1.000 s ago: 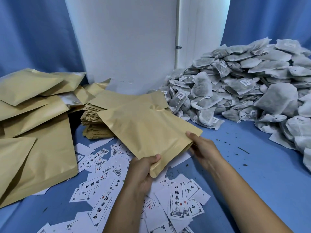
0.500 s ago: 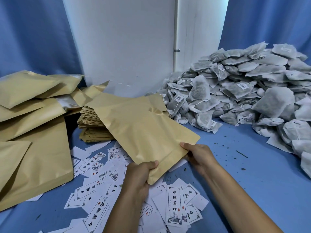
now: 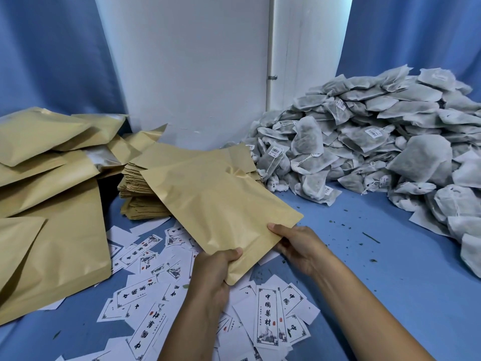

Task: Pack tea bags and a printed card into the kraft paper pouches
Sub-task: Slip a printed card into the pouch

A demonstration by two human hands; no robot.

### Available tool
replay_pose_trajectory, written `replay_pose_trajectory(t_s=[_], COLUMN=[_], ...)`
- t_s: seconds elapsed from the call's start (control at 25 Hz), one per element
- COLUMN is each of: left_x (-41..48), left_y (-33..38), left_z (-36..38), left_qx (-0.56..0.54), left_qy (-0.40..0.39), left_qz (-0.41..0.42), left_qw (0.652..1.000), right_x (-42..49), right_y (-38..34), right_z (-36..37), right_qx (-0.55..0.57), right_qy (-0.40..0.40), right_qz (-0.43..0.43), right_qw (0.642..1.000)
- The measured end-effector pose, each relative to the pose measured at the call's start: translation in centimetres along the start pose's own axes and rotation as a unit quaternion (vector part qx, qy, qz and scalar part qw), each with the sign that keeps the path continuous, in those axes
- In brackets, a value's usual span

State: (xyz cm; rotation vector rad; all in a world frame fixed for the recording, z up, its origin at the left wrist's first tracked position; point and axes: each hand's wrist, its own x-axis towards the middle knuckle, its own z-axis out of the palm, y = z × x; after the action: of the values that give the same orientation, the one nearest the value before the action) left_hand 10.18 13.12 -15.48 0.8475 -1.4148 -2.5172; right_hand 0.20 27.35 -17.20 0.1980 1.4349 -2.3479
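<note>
both hands hold one flat kraft paper pouch [image 3: 218,204] by its near edge, tilted up off the blue table [image 3: 364,269] above the scattered printed cards [image 3: 270,316]. the left hand [image 3: 213,269] grips the lower corner with the thumb curled over the top face and the fingers hidden beneath; the right hand [image 3: 299,246] pinches the same edge further along, thumb on top, fingers under. the pouch looks empty and pressed shut, so the step in hand appears to be opening its mouth. to do that well, i would slide thumb against fingers on each side so the two layers shear apart, rather than pull outward, which could crease or tear the paper. whether the held edge is really the open end cannot be told from here; worth checking before forcing it. once the mouth gapes, one hand should keep it wide while the other reaches right to the heap of tea bags [image 3: 377,142], which lies well apart from the pouch, then takes a card from just below. the stack of empty pouches [image 3: 140,188] sits behind, and filled pouches [image 3: 52,178] lie to the left.
</note>
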Motion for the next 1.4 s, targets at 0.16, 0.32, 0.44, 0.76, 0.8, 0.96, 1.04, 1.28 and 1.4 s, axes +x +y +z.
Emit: replay_pose_trajectory(t_s=[0.16,0.32,0.44,0.76,0.8,0.96,1.04,1.28,1.4], left_x=[-0.1,-0.1,-0.2,-0.7,-0.8,-0.7,-0.7,-0.7,-0.4], left_y=[-0.1,-0.2,-0.2,-0.2,-0.2,-0.1,-0.1,0.0,0.0], left_z=[0.2,0.3,0.3,0.2,0.2,-0.1,-0.2,-0.1,-0.2], left_qx=[-0.015,0.004,0.002,0.08,0.087,0.15,0.159,0.183,0.195], left_qy=[-0.004,-0.008,-0.007,-0.034,-0.041,-0.073,-0.058,-0.064,-0.103], left_qz=[0.01,0.033,0.035,0.071,0.073,0.086,0.1,0.112,0.081], left_qw=[1.0,0.999,0.999,0.994,0.993,0.982,0.98,0.975,0.972], right_x=[-0.5,-0.5,-1.1,-1.8,-1.9,-1.5,-1.4,-1.5,-1.5], right_y=[0.4,0.2,0.4,0.2,0.2,0.0,0.2,0.6,0.7], right_z=[0.7,0.6,0.9,1.2,1.1,0.8,0.7,1.0,0.9], right_qx=[-0.017,0.006,-0.029,-0.048,-0.082,-0.142,-0.127,-0.125,-0.091], right_qy=[-0.046,-0.041,-0.091,-0.153,-0.161,-0.113,-0.11,-0.184,-0.159], right_qz=[0.014,0.008,0.026,0.018,0.012,-0.03,-0.024,0.013,-0.004], right_qw=[0.999,0.999,0.995,0.987,0.983,0.983,0.986,0.975,0.983])
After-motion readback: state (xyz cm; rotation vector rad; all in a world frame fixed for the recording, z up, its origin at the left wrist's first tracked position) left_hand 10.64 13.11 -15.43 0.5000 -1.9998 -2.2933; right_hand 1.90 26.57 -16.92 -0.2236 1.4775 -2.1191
